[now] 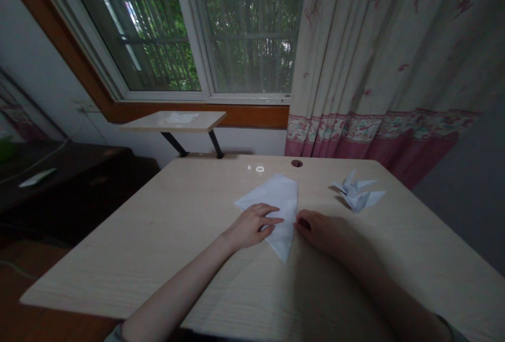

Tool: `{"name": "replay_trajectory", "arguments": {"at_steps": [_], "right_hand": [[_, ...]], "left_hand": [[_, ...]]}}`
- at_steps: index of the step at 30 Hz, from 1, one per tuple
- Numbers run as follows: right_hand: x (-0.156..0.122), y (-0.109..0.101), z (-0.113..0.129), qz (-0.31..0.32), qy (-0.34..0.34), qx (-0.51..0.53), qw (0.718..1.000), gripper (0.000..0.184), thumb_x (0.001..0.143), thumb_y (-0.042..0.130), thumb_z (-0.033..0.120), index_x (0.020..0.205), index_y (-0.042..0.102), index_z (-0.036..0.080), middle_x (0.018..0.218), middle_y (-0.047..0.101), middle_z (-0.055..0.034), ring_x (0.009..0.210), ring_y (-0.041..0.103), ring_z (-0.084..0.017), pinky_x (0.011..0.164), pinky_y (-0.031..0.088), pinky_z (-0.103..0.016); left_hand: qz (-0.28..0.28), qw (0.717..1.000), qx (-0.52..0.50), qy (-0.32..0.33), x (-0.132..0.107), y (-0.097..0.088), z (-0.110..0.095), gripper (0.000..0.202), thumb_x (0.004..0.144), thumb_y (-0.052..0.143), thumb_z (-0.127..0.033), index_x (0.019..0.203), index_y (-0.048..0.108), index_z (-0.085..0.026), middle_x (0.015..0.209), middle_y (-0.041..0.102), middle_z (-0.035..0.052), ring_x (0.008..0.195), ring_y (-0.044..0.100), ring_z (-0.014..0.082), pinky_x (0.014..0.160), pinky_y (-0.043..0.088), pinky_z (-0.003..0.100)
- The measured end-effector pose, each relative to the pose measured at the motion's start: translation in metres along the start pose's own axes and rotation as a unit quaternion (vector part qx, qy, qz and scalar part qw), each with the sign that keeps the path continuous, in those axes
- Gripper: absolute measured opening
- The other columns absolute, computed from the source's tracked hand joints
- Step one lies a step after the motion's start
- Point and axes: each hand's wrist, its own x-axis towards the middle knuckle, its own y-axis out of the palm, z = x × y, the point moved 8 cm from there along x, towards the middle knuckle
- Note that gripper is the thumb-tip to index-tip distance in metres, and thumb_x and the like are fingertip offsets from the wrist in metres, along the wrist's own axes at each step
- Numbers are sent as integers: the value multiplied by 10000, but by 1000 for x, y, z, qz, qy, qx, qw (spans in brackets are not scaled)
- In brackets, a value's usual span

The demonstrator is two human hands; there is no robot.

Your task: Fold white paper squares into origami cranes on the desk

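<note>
A folded sheet of white paper (pixel 282 194) lies on the wooden table, its near end tapering to a point. My left hand (pixel 252 223) rests on the left part of the paper with fingers stretched out and spread. At the paper's right edge, my right hand (pixel 315 229) has its thumb and fingertips pinched together, touching that edge. Whether the paper's edge is between those fingertips cannot be made out clearly. To the right stand folded paper cranes (pixel 357 194), close together, with their wings spread.
The light wooden table (pixel 177 226) has a cable hole (pixel 297 163) near its back edge. A raised shelf (pixel 177 121) with white paper on it stands back left. Behind are a window and a floral curtain (pixel 355 68). A dark cabinet (pixel 79 179) stands left.
</note>
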Motion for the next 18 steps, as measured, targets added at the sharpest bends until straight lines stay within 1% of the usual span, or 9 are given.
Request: {"name": "replay_trajectory", "arguments": {"at_steps": [7, 9, 10, 13, 15, 18], "right_hand": [[-1, -5, 10, 37, 16, -1, 999, 180, 920, 556, 261, 783, 663, 214, 769, 719, -35, 632, 608, -164, 578, 331, -280], [-2, -12, 16, 39, 15, -10, 999, 177, 911, 560, 259, 777, 665, 210, 759, 713, -33, 616, 593, -158, 562, 299, -280], [-3, -13, 20, 55, 15, -16, 998, 190, 916, 562, 287, 778, 670, 214, 740, 707, -28, 593, 581, -153, 545, 275, -280], [-5, -23, 28, 68, 33, -32, 997, 194, 906, 569, 260, 758, 681, 204, 718, 703, -32, 573, 556, -142, 529, 232, -282], [-6, -27, 32, 84, 35, -40, 995, 196, 902, 578, 267, 751, 689, 210, 721, 703, -27, 569, 546, -136, 526, 224, -278], [-7, -30, 34, 91, 30, -43, 994, 197, 886, 603, 281, 716, 679, 216, 687, 688, -20, 543, 521, -133, 522, 219, -278]], "left_hand": [[-2, 1000, -4, -6, -1, 1, 1, 344, 974, 546, -235, 1283, 655, -341, 1383, 601, 29, 1242, 568, 232, 1065, 448, 423], [2, 1000, -6, -8, 0, 0, 1, 346, 970, 552, -225, 1278, 658, -341, 1381, 602, 27, 1241, 569, 228, 1065, 450, 417], [4, 1000, -7, -10, 0, 0, 1, 348, 969, 554, -222, 1278, 658, -342, 1382, 602, 26, 1241, 570, 226, 1064, 451, 417], [5, 1000, -8, -11, 0, 0, 1, 347, 965, 562, -221, 1276, 657, -344, 1383, 600, 25, 1241, 569, 228, 1064, 452, 424], [3, 1000, -8, -8, 0, 0, 1, 345, 965, 565, -225, 1276, 656, -346, 1380, 602, 23, 1239, 570, 230, 1062, 455, 430], [-2, 1000, -10, -4, 1, -1, 0, 344, 968, 559, -226, 1275, 655, -347, 1374, 607, 22, 1236, 572, 232, 1054, 463, 436]]}}
